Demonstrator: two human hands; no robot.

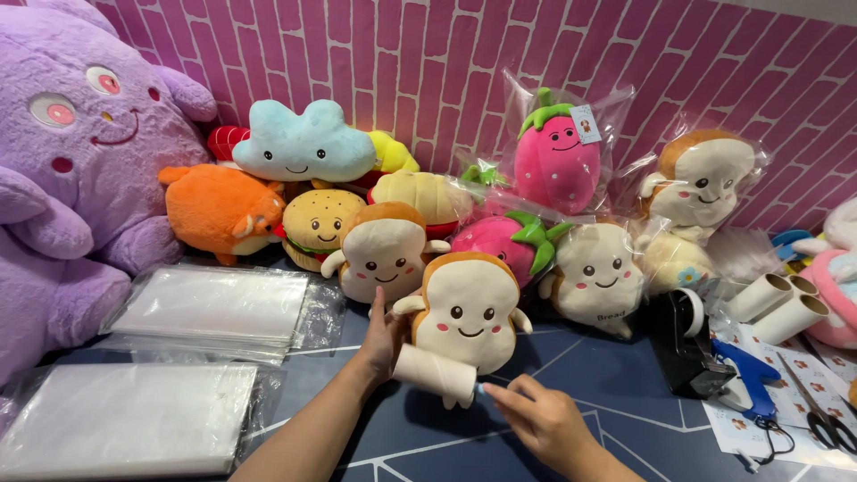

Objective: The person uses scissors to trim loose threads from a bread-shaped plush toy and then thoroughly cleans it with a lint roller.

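Two hands at a soft, fuzzy toast-shaped plush toy (468, 311) on a dark blue worktop (589, 384).
Left hand (384, 339) grasps a smooth cream cardboard tube (436, 371) against the toy's base; right hand (536, 415), fingers loose, touches the tube's end.

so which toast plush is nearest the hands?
The front toast plush, unbagged, right behind the roll in the left hand; the other toast plushes sit further back.
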